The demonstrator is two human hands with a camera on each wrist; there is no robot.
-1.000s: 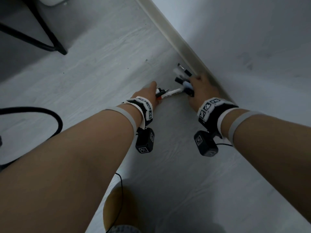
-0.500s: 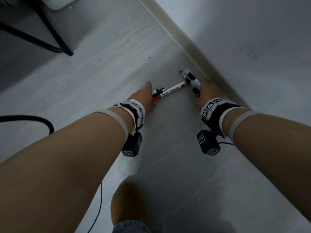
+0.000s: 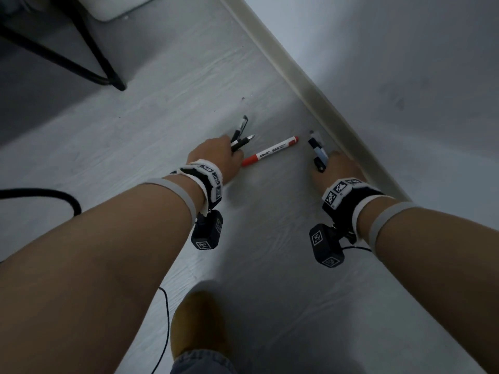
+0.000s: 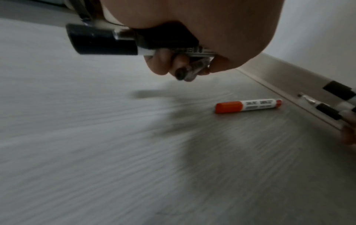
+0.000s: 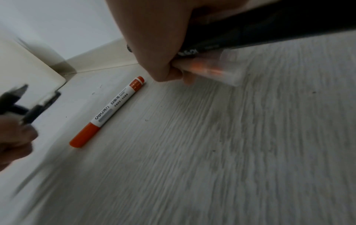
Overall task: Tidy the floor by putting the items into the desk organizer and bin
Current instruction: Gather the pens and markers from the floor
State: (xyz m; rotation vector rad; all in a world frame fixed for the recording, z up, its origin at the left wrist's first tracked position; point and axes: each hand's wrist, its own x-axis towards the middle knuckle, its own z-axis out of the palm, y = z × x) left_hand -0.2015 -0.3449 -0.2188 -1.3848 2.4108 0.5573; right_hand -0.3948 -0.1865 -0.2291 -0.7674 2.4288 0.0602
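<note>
A red-capped white marker (image 3: 270, 151) (image 4: 248, 106) (image 5: 108, 113) lies loose on the pale floor between my two hands. My left hand (image 3: 216, 157) (image 4: 185, 65) grips a bunch of black pens (image 3: 240, 139) (image 4: 108, 41), their tips sticking out forward. My right hand (image 3: 334, 168) (image 5: 169, 67), close to the skirting board, grips a bunch of black and white pens (image 3: 317, 151) (image 5: 250, 27), one of them clear with an orange core. No organizer or bin is in view.
A skirting board (image 3: 310, 95) and white wall (image 3: 391, 63) run along the right. A black frame leg (image 3: 89, 55) stands at the back left, with a white object (image 3: 118, 6) behind it. A black cable (image 3: 54, 197) curves at the left. My slipper (image 3: 197, 325) is below.
My hands have drawn apart, each keeping its bunch of pens. The red-capped marker, earlier touched by both hands, now lies alone on the floor between them.
</note>
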